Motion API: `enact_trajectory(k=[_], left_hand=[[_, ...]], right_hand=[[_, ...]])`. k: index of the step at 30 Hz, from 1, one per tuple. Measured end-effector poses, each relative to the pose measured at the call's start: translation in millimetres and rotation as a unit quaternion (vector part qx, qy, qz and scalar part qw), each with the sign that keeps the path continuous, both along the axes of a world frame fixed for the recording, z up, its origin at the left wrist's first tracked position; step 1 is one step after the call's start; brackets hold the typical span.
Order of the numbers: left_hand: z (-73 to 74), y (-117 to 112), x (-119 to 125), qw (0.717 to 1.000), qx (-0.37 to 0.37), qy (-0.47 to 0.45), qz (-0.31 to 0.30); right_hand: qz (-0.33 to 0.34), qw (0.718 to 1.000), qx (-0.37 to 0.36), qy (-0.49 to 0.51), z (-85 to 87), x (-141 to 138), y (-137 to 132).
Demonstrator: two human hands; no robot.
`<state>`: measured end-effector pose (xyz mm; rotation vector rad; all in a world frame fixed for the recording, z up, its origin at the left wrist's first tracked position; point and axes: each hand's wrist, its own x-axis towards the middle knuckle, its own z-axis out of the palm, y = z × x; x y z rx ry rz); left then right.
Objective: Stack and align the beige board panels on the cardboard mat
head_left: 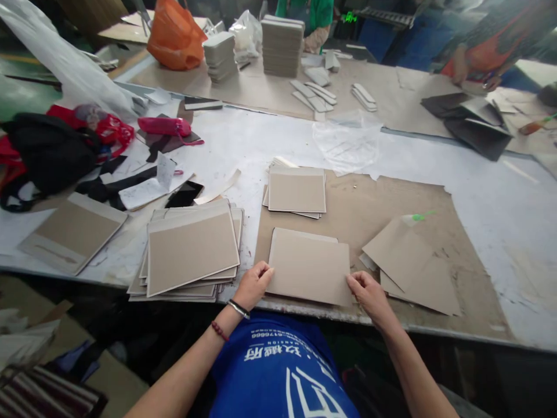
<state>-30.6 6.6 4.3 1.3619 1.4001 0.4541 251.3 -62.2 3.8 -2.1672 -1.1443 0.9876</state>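
A flat brown cardboard panel (310, 266) lies at the table's near edge on a brown cardboard mat (374, 197). My left hand (253, 284) grips the panel's left edge with curled fingers. My right hand (369, 293) pinches its lower right corner. A second sheet shows just under the panel's top edge. A stack of larger panels (191, 249) sits close to my left hand. A smaller stack (296, 190) lies beyond the panel. Loose brown sheets (413, 267) fan out beside my right hand.
A single panel (72, 232) lies far left. A black bag (47, 152), red bags and a pink pouch (165, 126) crowd the left. Grey board stacks (282, 45), an orange bag (175, 35) and dark sheets (474, 125) sit on the far table, where other people stand.
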Motion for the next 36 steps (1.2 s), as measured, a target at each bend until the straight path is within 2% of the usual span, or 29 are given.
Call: enact_trajectory(k=[4,8,11,20,27,36], left_hand=[[-19.7,8,1,0.993,0.015,0.109,-0.053],[-33.8,10,2,0.978,0.013,0.186,-0.091],[-39.2,11,3,0.971,0.006,0.214,-0.108],[-33.7,16,5,0.951,-0.009,0.27,-0.15],[-27.3,17,7,0.944,-0.003,0.283,-0.17],[-27.8,16,9,0.934,-0.014,0.302,-0.189]], right_hand=[[0.006,0.996,-0.003,-0.091,-16.5,-4,10],[0.003,0.995,-0.008,-0.104,-32.8,-9,8],[0.009,0.994,-0.014,-0.111,-41.8,-11,5],[0.025,0.988,-0.055,-0.141,-53.6,-16,5],[0.039,0.983,-0.082,-0.157,-53.0,-19,6],[0.05,0.981,-0.095,-0.159,-53.1,-19,8]])
